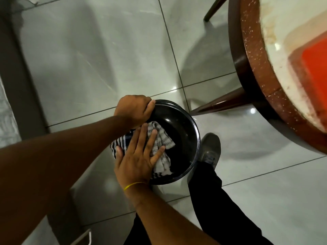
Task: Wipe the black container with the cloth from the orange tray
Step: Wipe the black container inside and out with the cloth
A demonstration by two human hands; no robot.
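Observation:
A round black container [184, 131] is held in the air above the tiled floor. My left hand [134, 108] grips its far left rim, thumb over the edge. A checked white, grey and dark blue cloth [163, 144] lies inside the container and hangs over its left rim. My right hand [139, 156] lies flat on the cloth, fingers spread, pressing it against the container's inside; a yellow band circles that wrist. The orange tray [315, 68] sits on the table at the right edge of view.
A round table with a brown rim [253, 55] and dark wooden legs [221, 103] stands to the right. My grey shoe [210, 151] and dark trouser leg are below the container. Pale glossy floor tiles [99, 59] fill the left and middle.

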